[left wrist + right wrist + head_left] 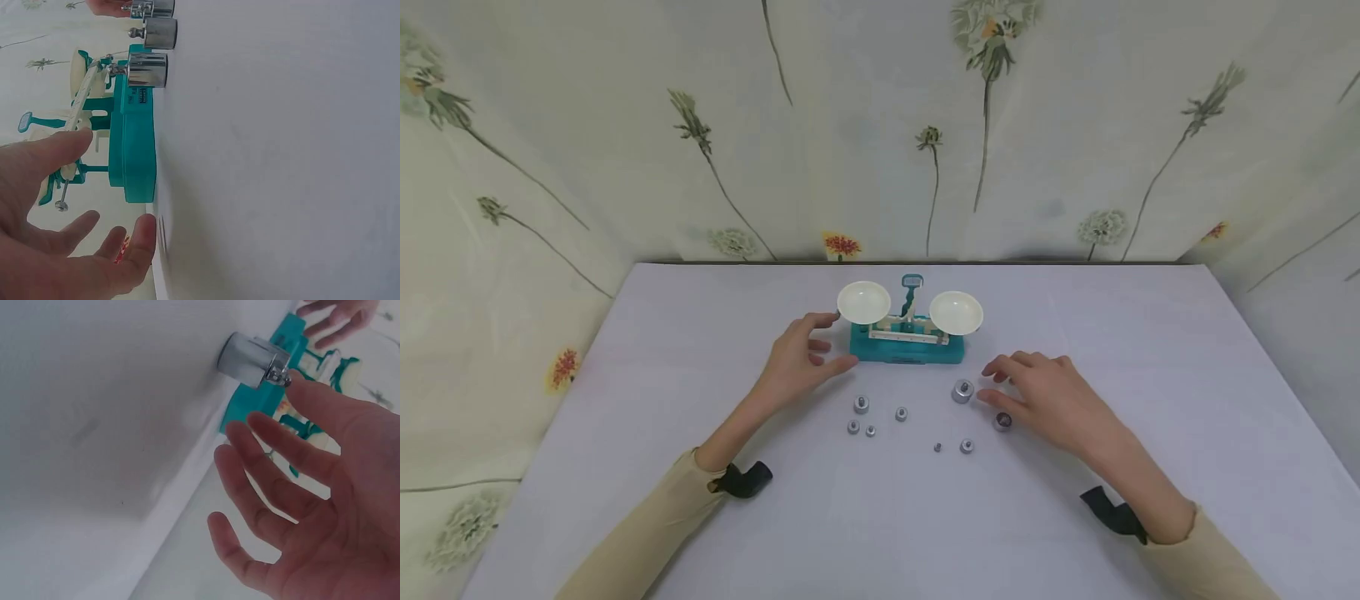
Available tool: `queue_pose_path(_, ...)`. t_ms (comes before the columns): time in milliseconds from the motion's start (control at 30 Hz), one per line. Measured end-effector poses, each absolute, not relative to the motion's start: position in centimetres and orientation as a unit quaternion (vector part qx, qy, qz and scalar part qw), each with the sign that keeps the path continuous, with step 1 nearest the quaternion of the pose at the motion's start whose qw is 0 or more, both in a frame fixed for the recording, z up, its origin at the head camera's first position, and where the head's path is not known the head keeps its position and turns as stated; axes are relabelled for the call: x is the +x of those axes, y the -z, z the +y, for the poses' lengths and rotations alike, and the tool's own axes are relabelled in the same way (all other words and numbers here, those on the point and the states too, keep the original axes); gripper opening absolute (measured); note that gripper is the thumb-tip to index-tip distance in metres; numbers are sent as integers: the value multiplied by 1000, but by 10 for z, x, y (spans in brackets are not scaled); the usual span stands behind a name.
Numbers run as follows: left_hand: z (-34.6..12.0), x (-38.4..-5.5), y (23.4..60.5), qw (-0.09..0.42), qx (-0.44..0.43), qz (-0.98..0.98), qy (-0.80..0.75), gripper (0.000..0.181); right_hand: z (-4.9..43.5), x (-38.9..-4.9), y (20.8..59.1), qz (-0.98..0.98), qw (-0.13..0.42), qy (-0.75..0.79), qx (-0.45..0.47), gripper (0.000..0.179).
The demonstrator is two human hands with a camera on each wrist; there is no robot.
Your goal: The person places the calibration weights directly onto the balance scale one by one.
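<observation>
A teal balance scale (907, 353) with a white left pan (863, 302) and a white right pan (956, 313) stands toward the back of the table. Beside its left end is my left hand (801, 358), thumb and fingers spread apart and nothing between them. My right hand (1051, 398) hovers at the right with loosely bent fingers, holding nothing. Its nearest object is a large metal weight (962, 391), upright just left of the fingertips. Another knobbed weight (1002, 422) sits by the right thumb, partly hidden. In the right wrist view, the thumb overlaps the weight's (247, 359) knob; contact is unclear.
Several smaller metal weights stand in front of the scale, including one at the left (861, 404), one in the middle (901, 414) and a tiny one (937, 447). A floral curtain (850, 125) hangs behind the white table's (880, 525) back edge.
</observation>
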State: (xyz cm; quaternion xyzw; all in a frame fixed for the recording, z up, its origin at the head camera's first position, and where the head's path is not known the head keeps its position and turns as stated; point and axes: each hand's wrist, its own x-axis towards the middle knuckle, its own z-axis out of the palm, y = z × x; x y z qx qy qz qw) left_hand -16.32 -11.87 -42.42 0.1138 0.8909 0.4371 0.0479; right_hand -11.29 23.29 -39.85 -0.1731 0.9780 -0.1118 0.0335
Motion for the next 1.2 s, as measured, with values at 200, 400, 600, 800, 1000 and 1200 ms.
queue_pose_path(200, -114, -166, 428, 49, 111, 891, -439, 72, 230, -113, 403, 975, 27, 113, -188, 34)
queue_pose_path(400, -113, -168, 430, 42, 114, 892, -436, 70, 225, -112, 405, 973, 24, 113, -200, 32)
queue_pose_path(600, -111, -171, 432, 58, 108, 887, -445, 70, 221, -112, 407, 971, 14, 111, -210, 31)
queue_pose_path(800, -110, -177, 433, 74, 111, 878, -460, 67, 218, -112, 407, 970, 12, 110, -216, 33)
queue_pose_path(1000, -108, -183, 434, 99, 112, 868, -474, 64, 215, -112, 406, 969, 9, 114, -220, 34)
queue_pose_path(1200, -107, -189, 434, 101, 117, 874, -460, 63, 212, -114, 407, 969, 17, 110, -222, 36)
